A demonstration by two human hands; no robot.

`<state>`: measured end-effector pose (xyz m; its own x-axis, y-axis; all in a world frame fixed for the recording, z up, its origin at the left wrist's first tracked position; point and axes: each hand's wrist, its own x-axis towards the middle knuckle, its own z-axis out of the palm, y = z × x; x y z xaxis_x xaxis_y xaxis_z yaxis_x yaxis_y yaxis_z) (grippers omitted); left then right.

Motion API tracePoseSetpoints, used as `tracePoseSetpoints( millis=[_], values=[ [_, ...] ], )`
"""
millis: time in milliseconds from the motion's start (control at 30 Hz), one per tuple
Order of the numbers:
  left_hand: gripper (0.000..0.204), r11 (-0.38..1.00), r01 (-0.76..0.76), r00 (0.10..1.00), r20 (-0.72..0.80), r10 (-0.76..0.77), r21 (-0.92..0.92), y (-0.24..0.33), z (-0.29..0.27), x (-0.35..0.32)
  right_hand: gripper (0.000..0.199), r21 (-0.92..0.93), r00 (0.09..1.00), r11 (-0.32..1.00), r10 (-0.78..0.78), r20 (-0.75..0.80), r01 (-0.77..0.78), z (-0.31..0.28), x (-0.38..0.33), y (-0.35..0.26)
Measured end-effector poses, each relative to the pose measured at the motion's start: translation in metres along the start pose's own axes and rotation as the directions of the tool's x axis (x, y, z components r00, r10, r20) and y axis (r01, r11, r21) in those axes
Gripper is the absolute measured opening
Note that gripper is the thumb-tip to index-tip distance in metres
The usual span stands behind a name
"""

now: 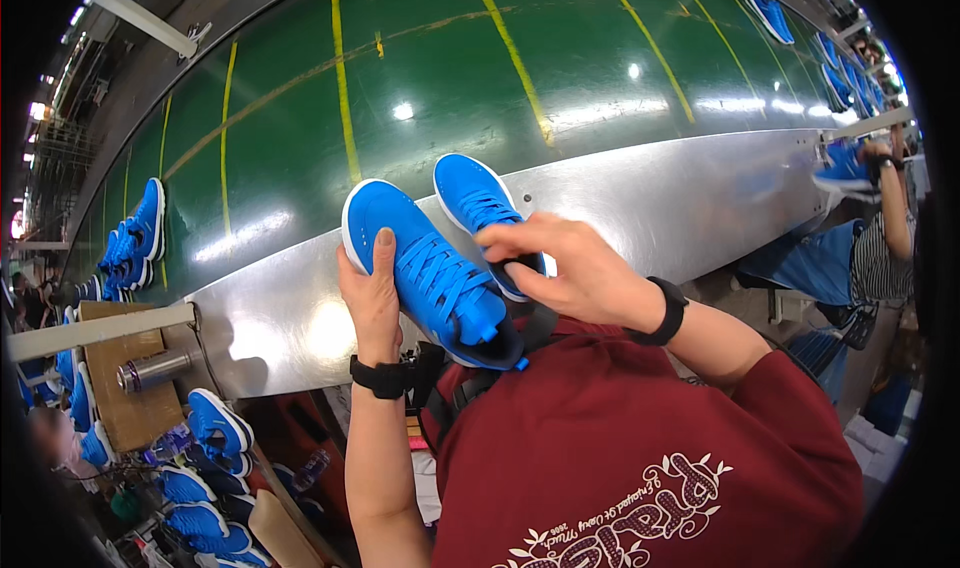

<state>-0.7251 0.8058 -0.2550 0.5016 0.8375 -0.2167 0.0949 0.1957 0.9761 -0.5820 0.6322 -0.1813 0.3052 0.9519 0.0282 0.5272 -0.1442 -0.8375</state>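
Note:
My left hand (372, 293) grips a blue sneaker (425, 273) with a white sole and blue laces, thumb along its side. The shoe's toe points away from me, and its dark opening faces my chest. Beside it, toe also pointing away, is a second blue sneaker (470, 193), at the metal ledge. My right hand (575, 268) is curled over this one's laces and opening, index finger and thumb on either side of the opening. The thumb's contact and the other fingers are partly hidden.
Beyond the metal ledge (680, 193) runs a green belt (430, 88) with yellow lines. More blue sneakers (130, 243) stand on it at left. A metal flask (155, 370) lies on cardboard; racked sneakers (215, 433) are below. A co-worker's arm (893, 203) is at far right.

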Motion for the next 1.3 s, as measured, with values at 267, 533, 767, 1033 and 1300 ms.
tracePoseSetpoints(
  millis=[267,533,767,1033,1300],
  values=[
    [0.063,0.997,0.011,1.000,0.014,-0.012,0.075,-0.003,0.004,0.007,0.033,-0.177,0.926,0.922,-0.365,-0.093,0.346,0.040,0.000,0.004],
    [0.062,0.983,0.050,0.998,0.038,-0.058,0.177,-0.023,0.002,0.017,0.041,-0.374,0.904,0.855,-0.419,-0.089,0.360,0.055,0.003,0.015],
    [0.057,0.990,0.138,0.984,0.113,-0.141,0.031,-0.038,-0.007,0.026,0.044,-0.319,0.853,0.830,-0.511,-0.105,0.458,0.062,0.019,0.024],
    [0.063,0.997,0.039,0.987,0.151,-0.050,0.069,-0.018,0.004,0.019,0.042,0.296,0.951,0.945,-0.214,0.224,0.143,0.027,0.027,0.015],
    [0.065,0.980,0.189,0.980,0.072,-0.184,-0.069,-0.065,-0.030,0.036,0.062,0.463,0.659,0.886,-0.326,0.678,-0.037,0.032,0.005,-0.016]
  ],
)
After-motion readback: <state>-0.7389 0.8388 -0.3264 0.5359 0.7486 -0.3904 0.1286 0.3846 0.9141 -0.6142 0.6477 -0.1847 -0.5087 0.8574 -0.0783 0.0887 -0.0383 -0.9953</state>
